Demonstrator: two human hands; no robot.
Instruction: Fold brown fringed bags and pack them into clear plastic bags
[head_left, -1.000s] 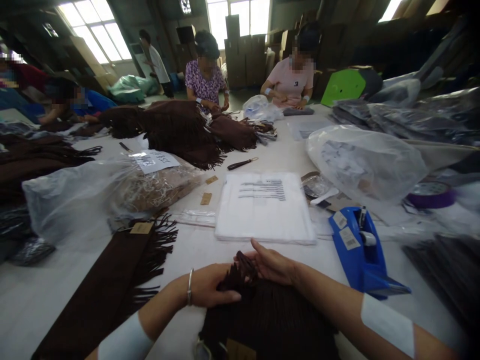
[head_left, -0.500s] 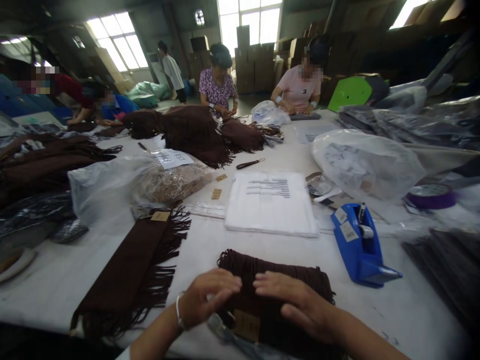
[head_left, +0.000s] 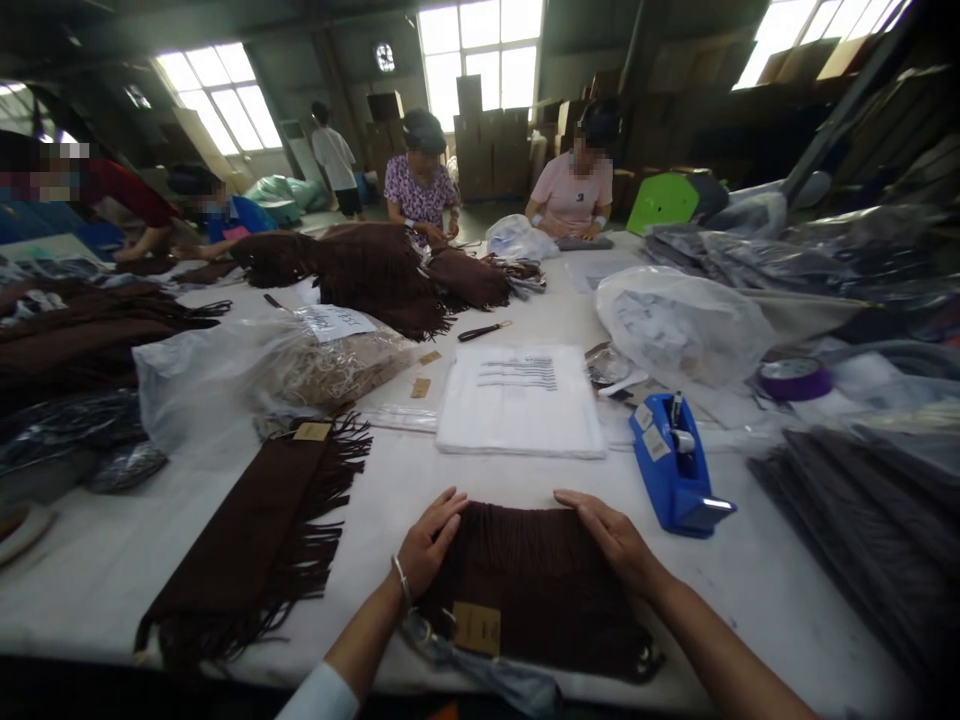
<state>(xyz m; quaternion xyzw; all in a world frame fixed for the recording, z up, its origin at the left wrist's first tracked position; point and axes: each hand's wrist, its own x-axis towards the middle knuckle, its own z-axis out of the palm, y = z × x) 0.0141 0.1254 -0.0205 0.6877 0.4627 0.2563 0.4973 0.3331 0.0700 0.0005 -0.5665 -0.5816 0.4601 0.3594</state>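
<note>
A folded dark brown scarf [head_left: 525,590] lies in front of me, its fringe gathered along the far edge. A tan cardboard tag [head_left: 477,628] rests on its near left part. My left hand [head_left: 431,540] lies along the scarf's far left corner, fingers stretched and touching it. At the far right corner, my right hand [head_left: 611,535] rests against the edge with its fingers extended. A crumpled clear plastic strip [head_left: 487,675] lies along the near edge. Another folded brown scarf [head_left: 240,540], fringe to the right, lies to the left with its own tag [head_left: 312,431].
Beyond the scarf lies a stack of white plastic bags [head_left: 521,420]. A blue tape dispenser [head_left: 675,465] stands right of it, near dark grey folded cloth [head_left: 847,540]. A bag of tags [head_left: 330,365] sits left. Several people work across the table [head_left: 405,460].
My hands have moved apart from the scarf's middle to its two far corners. The fringe now lies flatter and straighter, and the tag is in fuller view.
</note>
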